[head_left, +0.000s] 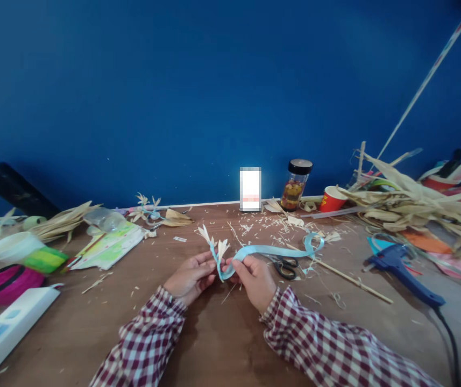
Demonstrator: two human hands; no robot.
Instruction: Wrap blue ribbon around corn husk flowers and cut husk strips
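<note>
Over the middle of the brown table, my left hand pinches a small corn-husk flower whose stem is wrapped in light blue. My right hand is closed on a light blue ribbon close beside the stem. From my fingers the ribbon runs off to the right and ends in a loose curl above the table. Black-handled scissors lie just right of my right hand, partly under the ribbon. Some of my fingertips are hidden behind the flower stem and ribbon.
A blue glue gun, a heap of dry corn husks and a red paper cup are on the right. A lidded jar stands by the wall. A white power strip and a pink pouch lie left.
</note>
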